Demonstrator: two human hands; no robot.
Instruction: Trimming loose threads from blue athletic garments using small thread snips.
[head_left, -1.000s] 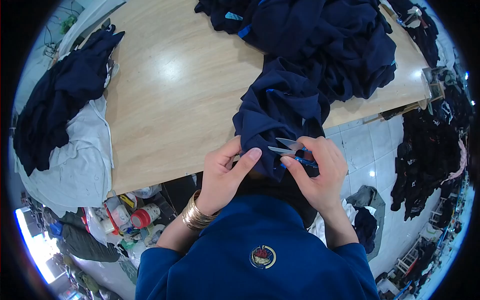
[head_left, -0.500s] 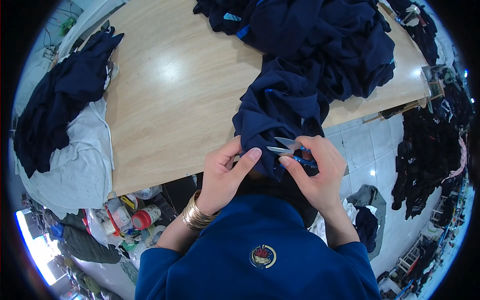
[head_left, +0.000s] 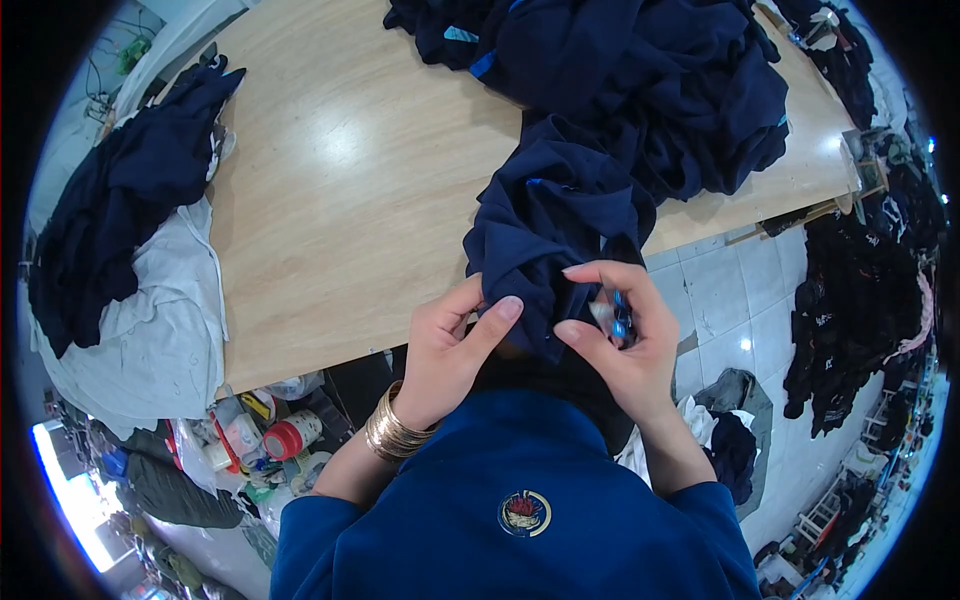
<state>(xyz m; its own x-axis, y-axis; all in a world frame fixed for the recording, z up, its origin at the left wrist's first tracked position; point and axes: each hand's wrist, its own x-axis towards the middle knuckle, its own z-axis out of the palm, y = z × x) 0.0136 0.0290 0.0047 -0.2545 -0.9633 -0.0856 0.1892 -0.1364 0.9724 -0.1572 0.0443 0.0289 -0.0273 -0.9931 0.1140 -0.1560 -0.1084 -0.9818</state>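
Observation:
A navy blue garment (head_left: 555, 215) hangs over the near edge of the table, its lower end between my hands. My left hand (head_left: 455, 345) pinches a fold of that cloth between thumb and fingers. To the right of the fold is my right hand (head_left: 640, 355), its thumb and index finger spread apart close to the cloth. Small blue-handled thread snips (head_left: 621, 318) sit inside the right hand, held against the curled fingers. Their blades are blurred, and the fingers partly cover the handles.
A wooden table (head_left: 330, 210) spreads ahead. At its far right lies a heap of navy garments (head_left: 650, 90); on the left, a navy garment (head_left: 120, 200) rests over white cloth (head_left: 165, 310). Below the table edge is a red-lidded jar (head_left: 290, 437). Dark clothes (head_left: 850, 310) lie on the tiled floor.
The snips have swung back from the cloth into my right palm, blades no longer pointing at the fabric. My right thumb and index finger have come nearer the cloth. The left hand stays put.

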